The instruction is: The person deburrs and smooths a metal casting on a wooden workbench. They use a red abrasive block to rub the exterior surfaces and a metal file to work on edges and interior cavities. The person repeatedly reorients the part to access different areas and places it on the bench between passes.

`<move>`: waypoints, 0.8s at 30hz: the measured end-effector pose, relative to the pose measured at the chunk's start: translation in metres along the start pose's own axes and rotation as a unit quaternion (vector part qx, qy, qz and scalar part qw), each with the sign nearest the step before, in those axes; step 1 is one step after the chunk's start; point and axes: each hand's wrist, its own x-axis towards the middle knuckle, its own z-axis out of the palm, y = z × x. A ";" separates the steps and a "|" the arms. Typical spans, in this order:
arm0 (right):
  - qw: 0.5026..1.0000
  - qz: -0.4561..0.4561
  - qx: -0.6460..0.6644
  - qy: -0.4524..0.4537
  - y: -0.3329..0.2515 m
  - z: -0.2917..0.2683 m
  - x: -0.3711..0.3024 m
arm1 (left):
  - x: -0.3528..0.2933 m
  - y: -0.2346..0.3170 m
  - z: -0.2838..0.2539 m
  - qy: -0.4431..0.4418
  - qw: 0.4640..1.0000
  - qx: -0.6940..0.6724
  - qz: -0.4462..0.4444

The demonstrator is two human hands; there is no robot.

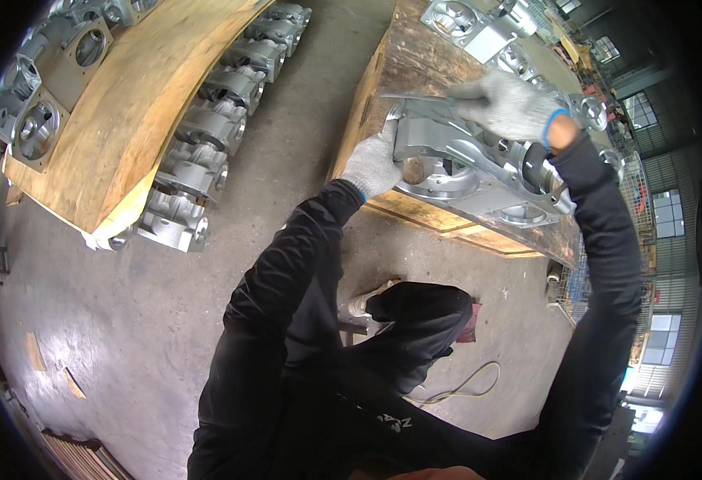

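Observation:
A large silver-grey metal casting (451,172) with round bored openings lies on a worn wooden crate top. My left hand (373,166), in a grey knit glove, grips the casting's left end, its fingertips up near the upper left corner. Above the casting, my right hand (511,104), gloved the same way and a little blurred, is closed around a thin, flat grey bar (419,97) that looks like a file. The bar's far end reaches left, close above my left fingertips. My right palm hides its other end.
More castings (455,20) stand at the crate's (427,56) far side. To the left, a bent plywood sheet (155,88) has castings along both sides, including a near one (175,224). A looped hose (471,380) lies on the concrete floor beside my legs.

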 end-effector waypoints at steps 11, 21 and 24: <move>0.985 -0.096 -0.127 0.066 0.005 0.019 0.008 | 0.005 -0.006 -0.001 -0.005 1.000 -0.006 0.014; 0.980 -0.108 -0.159 0.054 0.003 0.012 0.006 | 0.006 -0.005 -0.002 -0.012 1.000 -0.024 -0.005; 0.987 -0.086 -0.133 0.034 0.005 0.014 0.014 | 0.005 -0.004 -0.001 -0.010 1.000 -0.023 -0.018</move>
